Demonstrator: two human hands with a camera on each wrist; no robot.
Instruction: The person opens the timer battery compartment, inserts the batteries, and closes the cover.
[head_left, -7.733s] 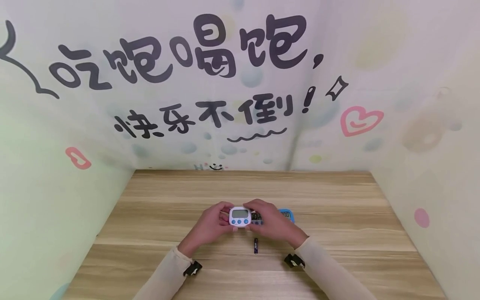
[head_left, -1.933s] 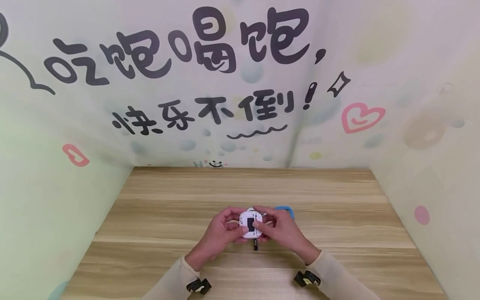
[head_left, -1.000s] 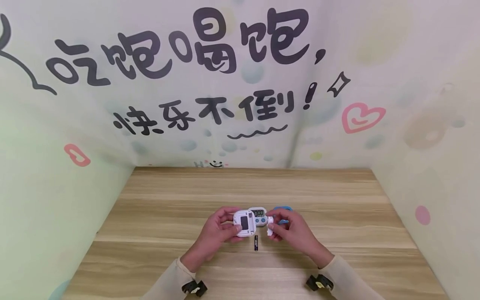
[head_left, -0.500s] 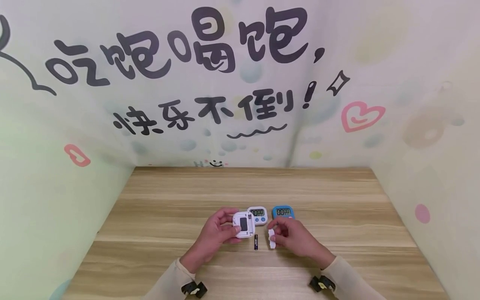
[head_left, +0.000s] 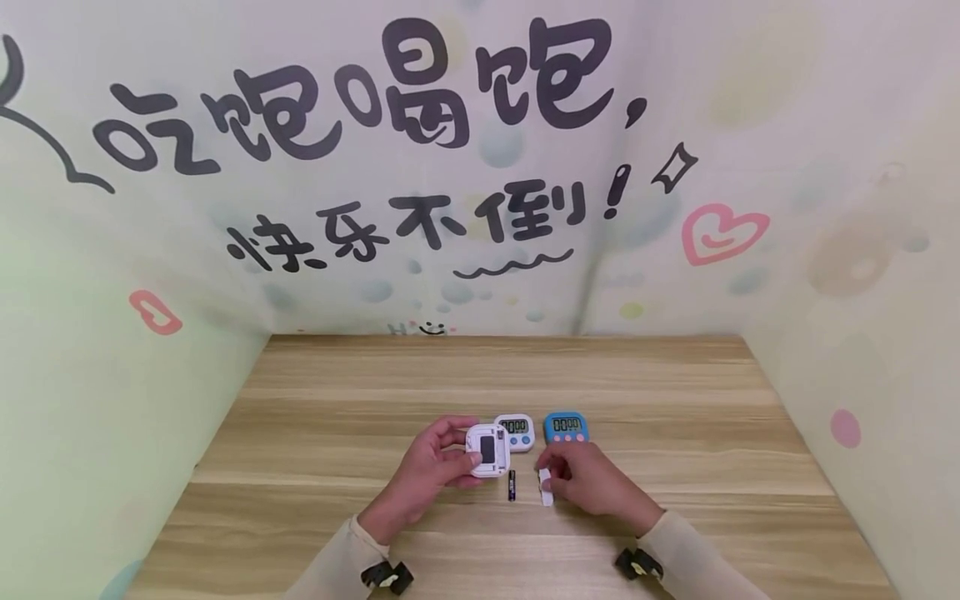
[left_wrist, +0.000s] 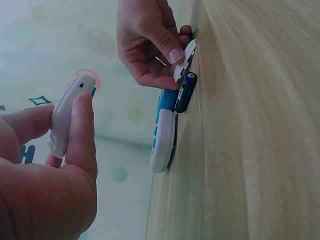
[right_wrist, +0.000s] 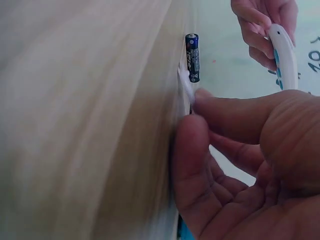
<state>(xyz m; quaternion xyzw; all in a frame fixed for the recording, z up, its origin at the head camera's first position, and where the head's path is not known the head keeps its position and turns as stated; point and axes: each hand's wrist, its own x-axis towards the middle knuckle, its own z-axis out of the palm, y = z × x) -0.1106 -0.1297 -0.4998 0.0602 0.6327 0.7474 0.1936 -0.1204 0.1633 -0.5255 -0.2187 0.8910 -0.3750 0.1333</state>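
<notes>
My left hand [head_left: 431,467] grips a white kitchen timer [head_left: 487,450] by its left side, back facing up, its long battery slot uncovered. Between thumb and fingers my right hand [head_left: 588,475] pinches a small white battery cover [head_left: 546,492], low at the tabletop. In the right wrist view that cover [right_wrist: 186,85] is tilted, close to the wood. A dark blue battery [head_left: 512,485] lies on the table between the two hands. It also shows in the left wrist view, just beside the cover [left_wrist: 185,62].
Behind the held timer stands a second white timer [head_left: 517,432] with a lit display and blue buttons. A blue timer [head_left: 566,427] with pink buttons is right of it, just beyond my right hand. Printed walls enclose the wooden table [head_left: 337,400].
The timer was turned from display side to back, and its battery cover came off in my right hand. That hand has since moved right and down to the tabletop; the left hand stays nearly still.
</notes>
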